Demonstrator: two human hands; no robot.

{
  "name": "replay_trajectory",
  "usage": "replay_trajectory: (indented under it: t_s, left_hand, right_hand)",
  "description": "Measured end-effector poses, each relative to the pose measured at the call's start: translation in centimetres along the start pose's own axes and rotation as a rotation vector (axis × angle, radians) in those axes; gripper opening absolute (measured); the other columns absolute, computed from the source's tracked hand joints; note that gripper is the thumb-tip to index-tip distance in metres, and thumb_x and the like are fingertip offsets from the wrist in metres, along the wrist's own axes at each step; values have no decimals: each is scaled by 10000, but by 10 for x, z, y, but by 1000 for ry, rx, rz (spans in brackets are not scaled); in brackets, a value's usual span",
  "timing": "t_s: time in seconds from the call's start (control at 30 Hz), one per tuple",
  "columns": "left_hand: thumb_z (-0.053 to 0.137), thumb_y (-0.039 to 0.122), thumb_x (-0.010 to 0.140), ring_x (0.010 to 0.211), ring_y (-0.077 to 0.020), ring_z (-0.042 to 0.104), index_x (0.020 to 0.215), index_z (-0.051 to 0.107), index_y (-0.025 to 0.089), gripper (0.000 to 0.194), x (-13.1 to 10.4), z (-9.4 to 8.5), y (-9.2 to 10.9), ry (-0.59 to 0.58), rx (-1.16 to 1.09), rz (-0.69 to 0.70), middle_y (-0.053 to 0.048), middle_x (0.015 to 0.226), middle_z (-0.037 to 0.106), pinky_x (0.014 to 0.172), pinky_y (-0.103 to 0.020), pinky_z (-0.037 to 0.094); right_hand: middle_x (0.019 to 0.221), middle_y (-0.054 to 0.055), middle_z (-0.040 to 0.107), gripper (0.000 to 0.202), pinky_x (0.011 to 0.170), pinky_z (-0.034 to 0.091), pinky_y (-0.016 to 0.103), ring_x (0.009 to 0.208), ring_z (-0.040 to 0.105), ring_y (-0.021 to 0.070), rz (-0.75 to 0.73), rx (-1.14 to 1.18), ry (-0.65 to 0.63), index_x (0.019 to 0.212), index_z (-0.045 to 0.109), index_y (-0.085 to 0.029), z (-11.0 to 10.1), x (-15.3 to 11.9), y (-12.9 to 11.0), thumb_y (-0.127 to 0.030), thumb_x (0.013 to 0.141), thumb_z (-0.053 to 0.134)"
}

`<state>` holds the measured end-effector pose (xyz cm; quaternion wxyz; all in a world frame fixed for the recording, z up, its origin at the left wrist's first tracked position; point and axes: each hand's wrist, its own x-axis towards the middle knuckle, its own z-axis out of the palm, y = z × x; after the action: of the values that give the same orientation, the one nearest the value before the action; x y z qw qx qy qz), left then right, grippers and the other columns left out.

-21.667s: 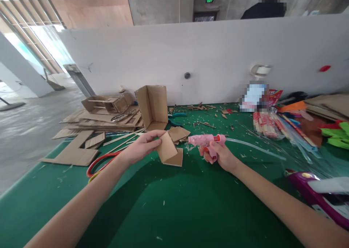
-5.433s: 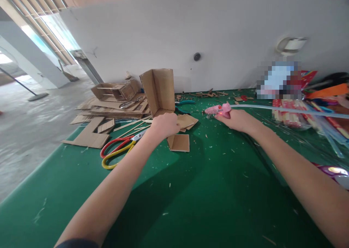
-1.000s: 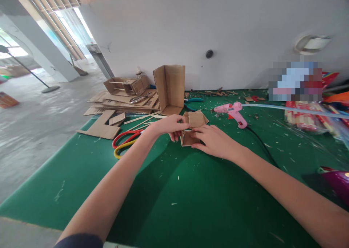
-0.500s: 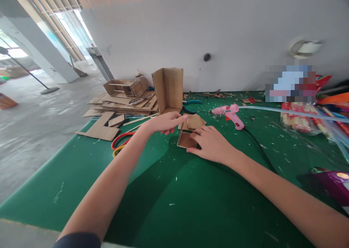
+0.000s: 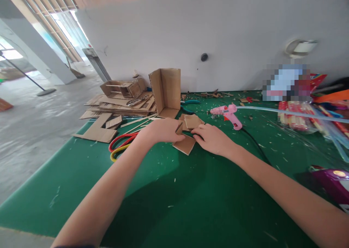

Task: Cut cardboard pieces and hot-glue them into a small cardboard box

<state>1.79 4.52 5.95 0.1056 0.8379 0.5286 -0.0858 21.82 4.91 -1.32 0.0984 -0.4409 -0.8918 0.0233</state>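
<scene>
1. The left hand (image 5: 166,130) pinches a small folded cardboard piece (image 5: 185,145) between thumb and fingers; one flat, brown, square-cornered panel shows below the thumb, with a pale cut edge.
2. The right hand (image 5: 212,138) has loosely bent fingers just beside that panel's right edge; whether they touch or grip it, I cannot tell.
3. Just behind the folded piece, flat cardboard offcuts (image 5: 194,121) overlap, smooth-faced and angular.
4. Beyond these stands a tall cardboard corner (image 5: 171,86), its upright walls meeting at a crease above a flat base. Teal-handled pliers (image 5: 192,102) lie beside it.
5. Right of the offcuts rests a pink plastic glue gun (image 5: 225,112), nozzle pointing left, with a long, translucent glue stick (image 5: 272,110) at its back and a thin black cord (image 5: 256,144).
6. Left of the left hand are scissors (image 5: 119,150) with rounded red and yellow handles, slim pale wooden sticks (image 5: 139,122) and an L-shaped cardboard sheet (image 5: 95,132).
7. Farther back, layered cardboard sheets (image 5: 120,107) carry a box-like cardboard frame (image 5: 131,90).
8. Everything sits on a smooth green tabletop (image 5: 174,197), flecked with pale scraps, before a matte grey-white panel (image 5: 231,30).
</scene>
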Motion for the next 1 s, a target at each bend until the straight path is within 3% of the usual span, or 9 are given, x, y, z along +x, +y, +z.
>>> replay_trajectory:
  t_s: [0.17, 0.43, 0.57, 0.7, 0.77, 0.83, 0.93, 1.0]
  left_hand:
    - [450, 431, 792, 694, -259, 607, 855, 580, 186, 284, 0, 0, 12, 9, 85, -37, -110, 776, 643, 561, -308, 398]
    - [451, 298, 771, 758, -286, 634, 906, 592, 176, 230, 6, 4, 8, 26, 104, -45, -140, 856, 662, 593, -329, 444]
    - [428, 282, 787, 804, -293, 639, 1007, 576, 177, 285, 7, 5, 4, 83, 116, -66, -144, 965, 664, 621, -345, 464]
    - [434, 264, 796, 854, -290, 646, 1067, 579, 185, 318, 7, 4, 3, 103, 130, -71, -134, 1023, 667, 658, -351, 483]
    - [445, 281, 806, 865, -288, 649, 1106, 573, 187, 340, 6, 4, 4, 95, 121, -72, -132, 1043, 669, 662, -346, 486]
    - [456, 317, 819, 886, -283, 649, 1166, 554, 196, 381, 6, 3, 5, 88, 101, -69, -126, 1075, 668, 669, -335, 484]
    - [453, 309, 835, 919, -266, 643, 1192, 544, 196, 385, 7, 6, 5, 83, 76, -37, -118, 1115, 661, 680, -311, 476]
    - [446, 282, 840, 915, -264, 643, 1159, 556, 175, 354, 10, 11, 3, 87, 73, -15, -125, 1110, 661, 673, -310, 471]
  right_hand:
    - [1126, 135, 587, 456, 757, 450, 402, 995, 539, 294, 28, -39, -40, 1310, 545, -210, 4, 0, 5, -403, 955, 336]
    - [1129, 146, 582, 449, 783, 435, 416, 1043, 535, 326, 48, -155, -84, 1272, 561, -226, 2, 18, 11, -449, 937, 363]
    - [1177, 132, 594, 413, 816, 435, 418, 1077, 535, 317, 34, -141, -87, 1274, 561, -228, -2, 22, 9, -389, 950, 361]
    - [1017, 111, 664, 358, 740, 455, 381, 944, 605, 279, 52, -125, -112, 990, 677, -178, -26, 4, 5, -315, 944, 349]
    - [786, 99, 672, 436, 571, 440, 360, 673, 626, 248, 214, -109, -282, 779, 667, -175, -44, -11, 8, -404, 936, 330]
    - [657, 94, 639, 529, 502, 407, 349, 534, 584, 220, 300, -118, -458, 616, 615, -178, -61, -26, 16, -504, 918, 329]
    - [640, 103, 622, 514, 460, 378, 343, 467, 545, 203, 431, -199, -501, 568, 577, -180, -79, -43, 27, -545, 881, 395]
    - [634, 96, 618, 507, 457, 373, 339, 464, 541, 200, 416, -209, -447, 585, 584, -185, -82, -46, 25, -554, 880, 400]
